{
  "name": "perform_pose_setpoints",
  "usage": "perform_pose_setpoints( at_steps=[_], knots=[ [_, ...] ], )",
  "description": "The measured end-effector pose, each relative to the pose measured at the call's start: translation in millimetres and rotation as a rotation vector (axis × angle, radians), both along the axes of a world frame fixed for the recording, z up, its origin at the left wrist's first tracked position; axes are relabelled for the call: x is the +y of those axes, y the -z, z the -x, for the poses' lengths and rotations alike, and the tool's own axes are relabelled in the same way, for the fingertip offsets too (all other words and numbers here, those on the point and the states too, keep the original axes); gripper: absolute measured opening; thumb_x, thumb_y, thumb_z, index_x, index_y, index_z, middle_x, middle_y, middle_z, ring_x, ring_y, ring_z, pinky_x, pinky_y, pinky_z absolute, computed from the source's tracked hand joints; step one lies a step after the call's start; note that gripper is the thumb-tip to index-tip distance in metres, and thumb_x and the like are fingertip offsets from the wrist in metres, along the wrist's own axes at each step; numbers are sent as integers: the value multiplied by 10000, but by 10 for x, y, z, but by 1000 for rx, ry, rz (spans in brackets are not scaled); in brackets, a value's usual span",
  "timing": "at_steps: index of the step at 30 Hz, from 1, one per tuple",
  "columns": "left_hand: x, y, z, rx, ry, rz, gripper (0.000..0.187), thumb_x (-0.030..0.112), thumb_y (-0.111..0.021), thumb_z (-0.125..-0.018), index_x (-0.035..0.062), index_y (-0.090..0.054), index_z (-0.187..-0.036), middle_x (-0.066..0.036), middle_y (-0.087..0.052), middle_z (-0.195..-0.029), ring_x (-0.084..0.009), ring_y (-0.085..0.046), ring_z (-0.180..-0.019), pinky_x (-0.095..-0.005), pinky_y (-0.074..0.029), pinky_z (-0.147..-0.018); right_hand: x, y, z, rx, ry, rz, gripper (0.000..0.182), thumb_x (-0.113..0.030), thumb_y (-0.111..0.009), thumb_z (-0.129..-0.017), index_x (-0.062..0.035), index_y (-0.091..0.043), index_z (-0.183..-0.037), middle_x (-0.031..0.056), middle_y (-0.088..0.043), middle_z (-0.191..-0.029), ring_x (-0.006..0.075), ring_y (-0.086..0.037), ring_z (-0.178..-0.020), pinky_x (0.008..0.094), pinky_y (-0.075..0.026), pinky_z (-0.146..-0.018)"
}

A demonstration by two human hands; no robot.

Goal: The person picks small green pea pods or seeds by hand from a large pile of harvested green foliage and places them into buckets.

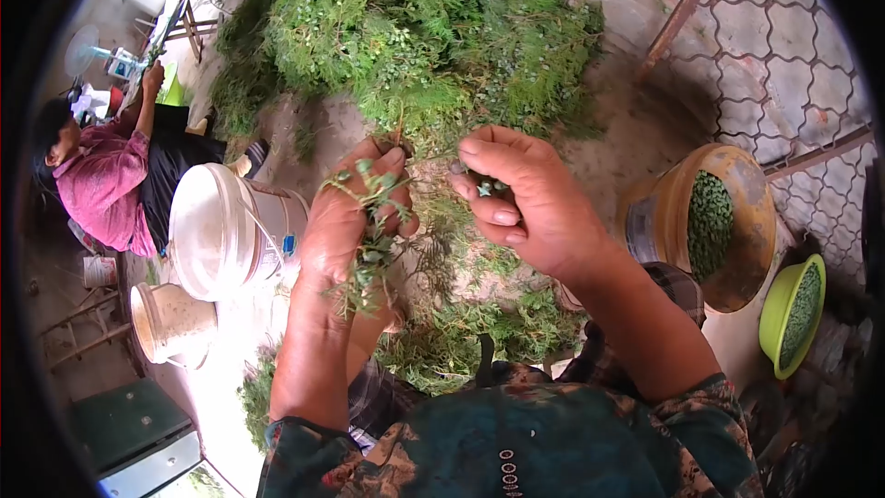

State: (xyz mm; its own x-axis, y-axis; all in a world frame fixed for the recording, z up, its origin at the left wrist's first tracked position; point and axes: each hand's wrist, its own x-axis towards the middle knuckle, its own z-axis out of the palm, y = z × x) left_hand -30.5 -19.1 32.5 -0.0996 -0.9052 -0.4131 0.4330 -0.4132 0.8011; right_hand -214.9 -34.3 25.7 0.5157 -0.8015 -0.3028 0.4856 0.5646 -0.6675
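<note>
A leafy green sprig (375, 254) with small pale green berries hangs down over the wrist of my left hand (336, 207). The fingers of that hand are closed, pinching its thin brown stem. Opposite it, my right hand (544, 198) is curled shut, thumb and forefinger together. A few small green berries (489, 187) show between its fingers; the rest of the palm is hidden. The two hands are a short gap apart above cut greenery strewn on the ground.
A big heap of green branches (369, 28) lies ahead. On the right stand a yellowish bucket (756, 221) and a lime-green basin (772, 318), both holding green berries. A white lidded bucket (207, 231) stands left, near a seated person (106, 175) handling greenery. Wire mesh (765, 46) is at upper right.
</note>
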Motion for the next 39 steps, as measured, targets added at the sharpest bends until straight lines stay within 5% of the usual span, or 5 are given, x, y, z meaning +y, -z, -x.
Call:
perform_pose_setpoints(
  at_steps=[8,17,25,34,39],
  knots=[
    [-10,-127,6,-383,-100,75,154,216,-535,-901,69,-522,-948,37,-473,-696,-52,-449,-536,-205,-398,-427,-342,134,441,-287,394,-85,68,-122,-499,-845,-69,-502,-802,37,-518,-684,54,-365,-424,212,-272,-330],
    [0,-38,40,-787,-16,150,245,183,-501,-890,-13,-565,-1022,-6,-502,-671,-74,-464,-570,-240,-397,-505,71,37,26,-63,-105,-113,470,-519,-447,-876,-60,-548,-873,53,-522,-713,59,-375,-450,188,-264,-344],
    [-29,93,9,-1042,-46,438,189,135,-534,-886,-9,-573,-1001,-55,-547,-726,-116,-506,-665,-283,-426,-609,152,4,-11,196,-246,157,283,-317,-564,-890,-37,-531,-871,8,-478,-672,30,-329,-430,178,-225,-350],
    [-112,-71,-103,-878,-143,188,186,157,-500,-889,11,-575,-976,-36,-537,-684,-85,-497,-598,-247,-435,-522,-167,-340,1203,148,729,463,155,-199,-543,-894,-54,-511,-847,16,-494,-719,37,-370,-463,178,-276,-368],
    [-111,25,-52,-788,-82,201,204,181,-510,-884,18,-568,-994,-15,-525,-631,-84,-480,-506,-237,-430,-481,106,-239,2226,1055,1209,442,168,-190,-511,-896,-22,-521,-905,51,-521,-757,98,-438,-515,225,-335,-423]
  ],
)
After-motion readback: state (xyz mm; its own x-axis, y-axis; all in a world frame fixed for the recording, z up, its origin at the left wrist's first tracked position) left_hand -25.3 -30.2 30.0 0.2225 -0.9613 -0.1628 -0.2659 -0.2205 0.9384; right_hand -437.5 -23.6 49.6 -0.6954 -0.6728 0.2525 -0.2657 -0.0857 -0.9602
